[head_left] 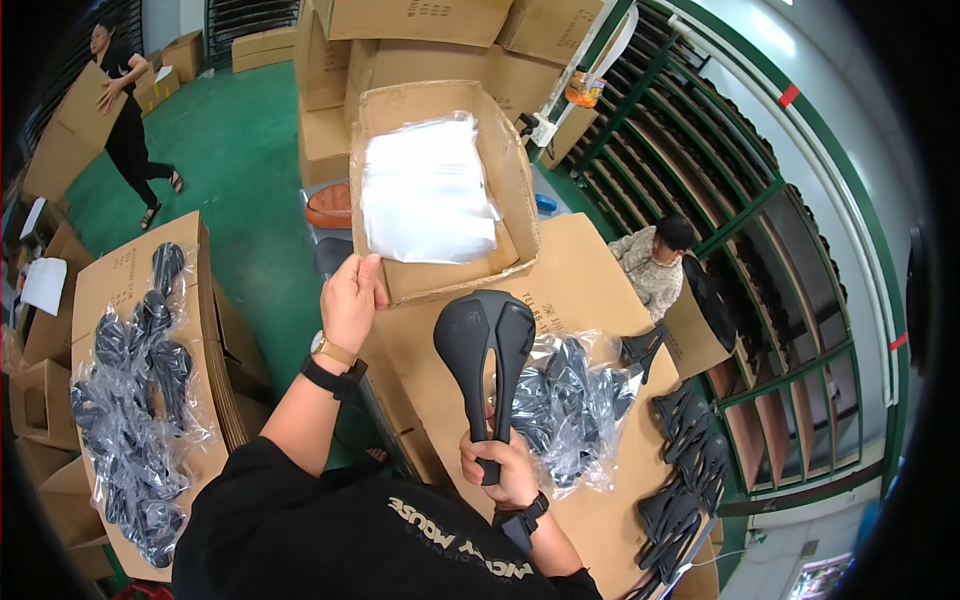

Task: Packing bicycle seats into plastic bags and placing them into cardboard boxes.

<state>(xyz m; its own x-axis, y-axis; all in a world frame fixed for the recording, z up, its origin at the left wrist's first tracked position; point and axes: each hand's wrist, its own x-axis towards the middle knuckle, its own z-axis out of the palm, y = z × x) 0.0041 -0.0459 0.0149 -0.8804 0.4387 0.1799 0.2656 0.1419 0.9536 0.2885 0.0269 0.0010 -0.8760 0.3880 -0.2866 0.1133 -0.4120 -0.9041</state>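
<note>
A black bicycle saddle (483, 345) with a long central slot stands nose down in my right hand (503, 468), whose fingers wrap round its narrow nose. My left hand (348, 305) is at the near left corner of an open cardboard box (440, 285), fingers curled and pressed together. What they pinch, if anything, I cannot make out. Inside the box lies a stack of clear plastic bags (425, 195). Right of the held saddle, several saddles wrapped in clear plastic (575, 410) lie in a pile on the cardboard-covered table (590, 285).
Unwrapped black saddles (685, 470) line the table's right edge. On the left, bagged saddles (140, 400) cover a stack of flat cardboard (110, 275). One person (655, 265) is beyond the table; another (125, 110) carries cardboard at far left. Green shelving (700, 170) stands on the right.
</note>
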